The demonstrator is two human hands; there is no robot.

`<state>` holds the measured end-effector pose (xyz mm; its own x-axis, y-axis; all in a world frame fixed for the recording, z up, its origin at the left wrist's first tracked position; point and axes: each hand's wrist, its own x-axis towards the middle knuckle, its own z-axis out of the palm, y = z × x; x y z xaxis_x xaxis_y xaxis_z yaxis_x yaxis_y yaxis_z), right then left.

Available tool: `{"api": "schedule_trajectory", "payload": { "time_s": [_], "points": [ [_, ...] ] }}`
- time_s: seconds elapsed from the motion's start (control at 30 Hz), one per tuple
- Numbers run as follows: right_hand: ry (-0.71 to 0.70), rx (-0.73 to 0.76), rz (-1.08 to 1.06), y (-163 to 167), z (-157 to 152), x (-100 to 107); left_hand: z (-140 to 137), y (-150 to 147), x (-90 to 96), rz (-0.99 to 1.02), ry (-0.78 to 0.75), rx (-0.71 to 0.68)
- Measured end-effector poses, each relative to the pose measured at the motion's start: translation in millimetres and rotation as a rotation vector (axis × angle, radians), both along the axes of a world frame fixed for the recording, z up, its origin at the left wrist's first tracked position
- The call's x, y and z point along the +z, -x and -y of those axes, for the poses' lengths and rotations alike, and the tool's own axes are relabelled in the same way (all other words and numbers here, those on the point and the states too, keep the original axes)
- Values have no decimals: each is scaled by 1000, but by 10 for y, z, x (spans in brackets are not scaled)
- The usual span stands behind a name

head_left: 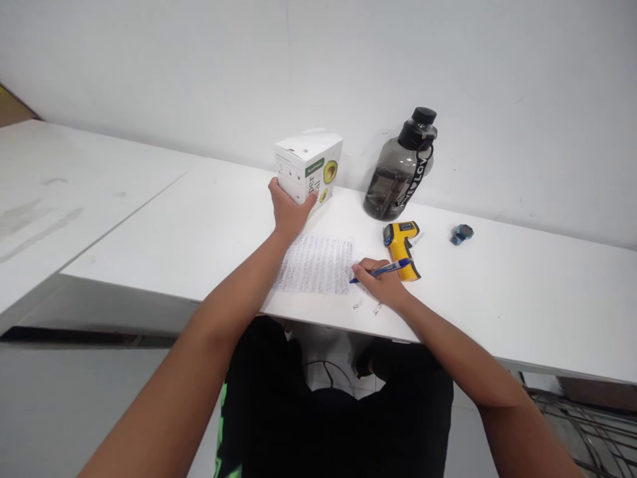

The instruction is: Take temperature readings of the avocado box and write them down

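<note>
A white box (291,174) with avocado pictures and a green label stands on the table, and my left hand (291,209) is wrapped round its lower part. My right hand (381,282) grips a blue pen (391,267), its tip pointing down and to the left. Under that tip lies the right edge of a patch of dense dark markings (318,265), in rows on the white surface; whether it is a sheet or the tabletop itself I cannot tell. Small scribbles (368,305) show below my right hand. Just behind this hand rests a yellow infrared thermometer gun (398,247).
A large grey-tinted bottle (395,172), partly filled, stands near the wall behind the thermometer. Farther right lies a small blue device (462,234), perhaps a watch. The white table (522,305) has its front edge close to my lap. A wire rack (592,425) is below at right.
</note>
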<state>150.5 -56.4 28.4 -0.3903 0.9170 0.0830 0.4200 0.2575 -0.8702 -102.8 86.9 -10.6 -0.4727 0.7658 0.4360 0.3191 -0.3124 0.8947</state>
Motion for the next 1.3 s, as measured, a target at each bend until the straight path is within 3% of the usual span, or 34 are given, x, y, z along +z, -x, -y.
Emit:
{"api": "schedule_trajectory", "payload": {
  "time_s": [0.27,0.5,0.7,1.3],
  "points": [
    [14,44,0,-4,-9,-14,-17,8,-14,1,-10,2],
    [8,-17,-24,-1,-9,-20,-5,4,-3,3,11,-4],
    [21,50,-19,-11,-16,-17,-13,2,-13,4,-2,2],
    [11,-20,-2,7,-6,0,-29,-12,-38,32,-27,18]
  ]
}}
